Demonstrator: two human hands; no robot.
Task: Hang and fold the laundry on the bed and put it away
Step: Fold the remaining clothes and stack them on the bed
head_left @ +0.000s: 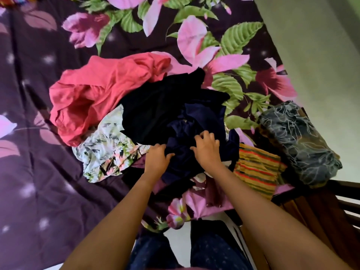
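Evidently the sorting has barely begun: the bed [48, 172], spread with a dark flowered sheet, carries the whole heap unfolded, and nothing looks hung. Beyond the hands and to their left sprawls a big coral garment [97, 90]. A black garment [155, 106] lies just past the fingertips, and a white leaf-print piece [105, 152] sits left of the left wrist. A striped cloth [257, 168] and a grey patterned bundle [298, 145] lie to the right of the grip. Both arms reach forward, hands close together on the navy garment [196, 117] at the heap's near edge. The left hand [156, 159] pinches a fold of it; the right hand [207, 151] digs curled fingers into the same cloth. Next, I'd judge, it wants lifting clear of the black one and shaking out.
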